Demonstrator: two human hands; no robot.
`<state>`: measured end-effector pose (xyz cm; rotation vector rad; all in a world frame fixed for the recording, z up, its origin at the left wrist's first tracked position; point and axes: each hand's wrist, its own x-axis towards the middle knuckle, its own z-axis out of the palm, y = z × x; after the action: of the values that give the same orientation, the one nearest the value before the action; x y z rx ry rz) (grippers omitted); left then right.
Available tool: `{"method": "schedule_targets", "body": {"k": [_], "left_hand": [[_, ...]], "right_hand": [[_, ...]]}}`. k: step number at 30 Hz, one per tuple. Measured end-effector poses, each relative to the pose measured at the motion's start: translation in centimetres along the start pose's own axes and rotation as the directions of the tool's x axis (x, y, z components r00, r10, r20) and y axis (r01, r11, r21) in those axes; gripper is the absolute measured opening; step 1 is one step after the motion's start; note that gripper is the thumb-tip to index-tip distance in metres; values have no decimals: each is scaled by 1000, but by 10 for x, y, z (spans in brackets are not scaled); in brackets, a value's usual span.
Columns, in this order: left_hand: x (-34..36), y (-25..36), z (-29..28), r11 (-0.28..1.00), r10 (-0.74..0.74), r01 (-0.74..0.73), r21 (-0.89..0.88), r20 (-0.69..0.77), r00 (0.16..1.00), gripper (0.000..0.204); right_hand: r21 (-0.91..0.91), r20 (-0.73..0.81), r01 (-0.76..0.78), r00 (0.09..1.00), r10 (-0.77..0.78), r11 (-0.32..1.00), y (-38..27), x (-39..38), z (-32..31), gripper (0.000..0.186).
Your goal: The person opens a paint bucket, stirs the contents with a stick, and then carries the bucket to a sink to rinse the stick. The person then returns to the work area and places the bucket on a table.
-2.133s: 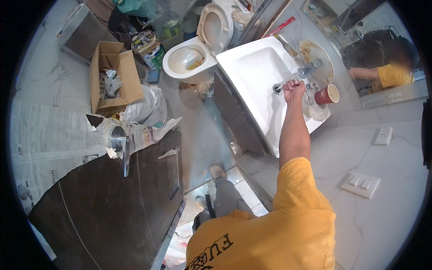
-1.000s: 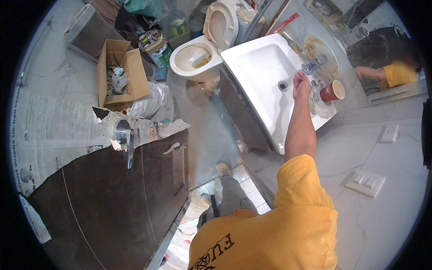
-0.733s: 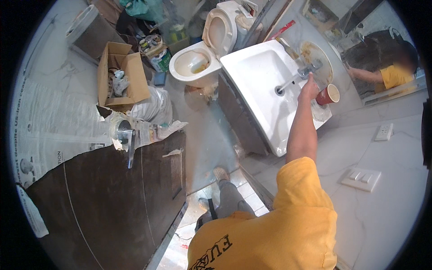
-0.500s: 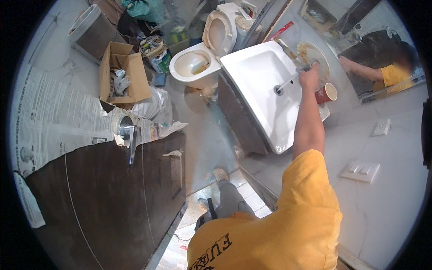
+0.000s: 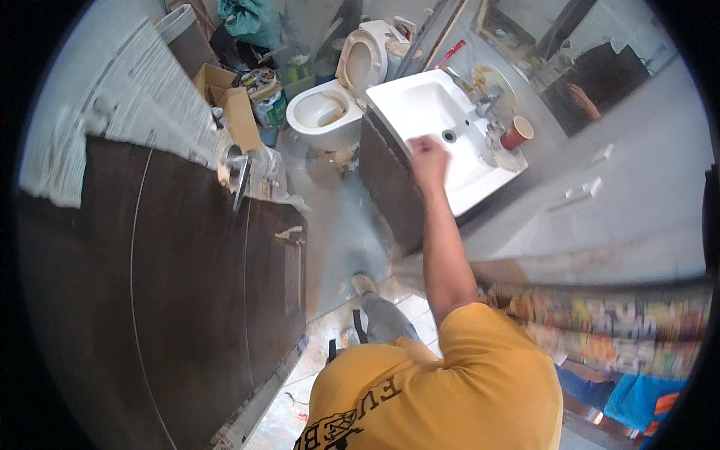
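My right hand, smeared by motion, is raised over the near left rim of the white washbasin; I cannot make out whether it holds anything. The chrome tap stands at the basin's back, with no water stream visible below it. Beside it on the back ledge are a red paper cup and a stained oval dish leaning against the wall. The dark drain shows in the bowl. My left hand is out of sight.
A dark door with torn newspaper and a lever handle fills the left. Beyond are a toilet, cardboard box, bags and clutter. A mirror hangs at upper right. Blue and orange fabric, perhaps a person, shows at lower right.
My right hand has left the tap and moved leftward toward me. The water stream seen earlier is gone. My view has swung, bringing blurred printed paper and blue fabric into the lower right.
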<state>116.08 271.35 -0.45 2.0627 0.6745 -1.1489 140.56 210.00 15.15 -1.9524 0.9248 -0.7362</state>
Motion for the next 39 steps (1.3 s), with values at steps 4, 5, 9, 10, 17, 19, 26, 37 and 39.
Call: {"method": "schedule_targets", "body": {"k": [4, 5, 9, 10, 17, 19, 26, 37, 39], "left_hand": [[-13, -89, -13, 1000, -11, 11, 9, 1, 1000, 58], [-19, -115, -15, 1000, -21, 21, 10, 4, 1000, 58], [-43, -200, -27, 997, -67, 66, 50, 21, 998, 58], [-46, -214, -31, 996, -60, 59, 66, 19, 998, 58], [-60, -196, -68, 982, 109, -109, 154, 9, 994, 58], [-32, -138, -81, 933, 165, -193, 304, 117, 979, 57], [-66, -140, -56, 940, 183, -192, 283, 57, 981, 57], [-56, -140, -8, 759, 118, -186, 624, 149, 982, 57], [-74, -137, -7, 723, 193, -250, 644, 160, 968, 57]], "right_hand": [[237, 692, 23, 697, -185, 971, -64, -107, -47, 40], [251, 685, 100, 685, -250, 963, -96, -139, -64, 32], [149, 802, 747, 292, -521, 648, -209, -242, -126, 36], [169, 860, 791, 173, -481, 588, -236, -265, -142, 34], [527, 622, 848, -350, -700, 45, -339, -407, -198, 23], [429, 705, 890, -222, -674, 156, -319, -398, -219, 21], [573, 604, 814, -344, -719, 93, -295, -430, -236, 16], [21, 710, 397, 640, -293, 918, -11, -432, -334, 9], [-132, 665, 211, 743, -72, 968, 115, -475, -347, 26]]}}
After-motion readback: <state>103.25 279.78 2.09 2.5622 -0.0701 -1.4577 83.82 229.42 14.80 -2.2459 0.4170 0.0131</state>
